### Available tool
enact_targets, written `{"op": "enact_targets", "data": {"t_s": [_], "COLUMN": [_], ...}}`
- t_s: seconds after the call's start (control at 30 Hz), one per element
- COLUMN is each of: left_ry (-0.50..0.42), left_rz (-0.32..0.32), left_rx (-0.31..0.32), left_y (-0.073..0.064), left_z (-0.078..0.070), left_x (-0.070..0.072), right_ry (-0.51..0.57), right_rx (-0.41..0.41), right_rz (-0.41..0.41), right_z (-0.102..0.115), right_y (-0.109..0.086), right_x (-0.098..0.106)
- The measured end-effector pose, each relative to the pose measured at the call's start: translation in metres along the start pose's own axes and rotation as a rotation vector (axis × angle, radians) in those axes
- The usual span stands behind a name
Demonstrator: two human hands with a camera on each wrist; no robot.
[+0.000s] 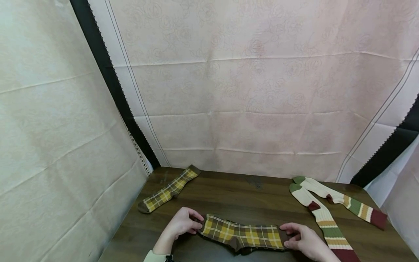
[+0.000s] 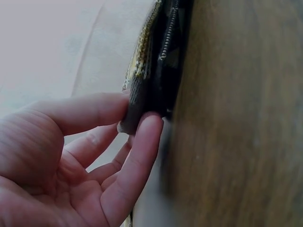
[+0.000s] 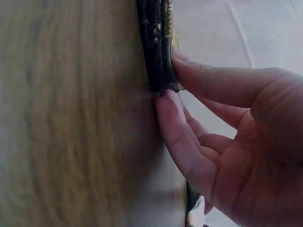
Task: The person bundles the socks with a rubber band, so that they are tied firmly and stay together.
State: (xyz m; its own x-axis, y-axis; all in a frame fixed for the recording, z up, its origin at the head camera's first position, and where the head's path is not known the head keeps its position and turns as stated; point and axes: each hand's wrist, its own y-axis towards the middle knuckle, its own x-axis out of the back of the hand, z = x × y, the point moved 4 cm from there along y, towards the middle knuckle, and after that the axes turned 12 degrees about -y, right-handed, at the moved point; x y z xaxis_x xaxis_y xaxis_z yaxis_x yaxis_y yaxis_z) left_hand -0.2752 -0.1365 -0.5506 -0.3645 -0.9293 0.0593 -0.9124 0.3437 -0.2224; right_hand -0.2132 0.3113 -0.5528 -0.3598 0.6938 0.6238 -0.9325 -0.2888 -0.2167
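Observation:
A yellow and brown plaid sock stretches sideways between my two hands, close over the table at its front. My left hand pinches its dark toe end between thumb and fingers. At the opposite end, my right hand pinches the dark cuff. In the left wrist view the sock's dark tip lies between thumb and finger, with its dark inner side facing the wood. The right wrist view shows the layered cuff edge held the same way.
Another plaid sock lies slanted at the table's back left. Two cream socks with green toes and green, orange and maroon stripes lie at the right, one beside the right hand. Pale cloth hangs behind the wooden table.

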Motion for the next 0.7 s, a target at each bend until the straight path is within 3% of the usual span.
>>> {"op": "enact_targets", "data": {"t_s": [0.7], "left_ry": [0.099], "left_rz": [-0.004], "left_rx": [0.006], "left_y": [-0.0006], "left_z": [-0.0013], "left_x": [0.0023], "right_ry": [0.01], "right_rx": [-0.046], "right_rz": [0.011], "right_z": [-0.0034], "right_y": [0.001], "right_x": [0.0003]}}
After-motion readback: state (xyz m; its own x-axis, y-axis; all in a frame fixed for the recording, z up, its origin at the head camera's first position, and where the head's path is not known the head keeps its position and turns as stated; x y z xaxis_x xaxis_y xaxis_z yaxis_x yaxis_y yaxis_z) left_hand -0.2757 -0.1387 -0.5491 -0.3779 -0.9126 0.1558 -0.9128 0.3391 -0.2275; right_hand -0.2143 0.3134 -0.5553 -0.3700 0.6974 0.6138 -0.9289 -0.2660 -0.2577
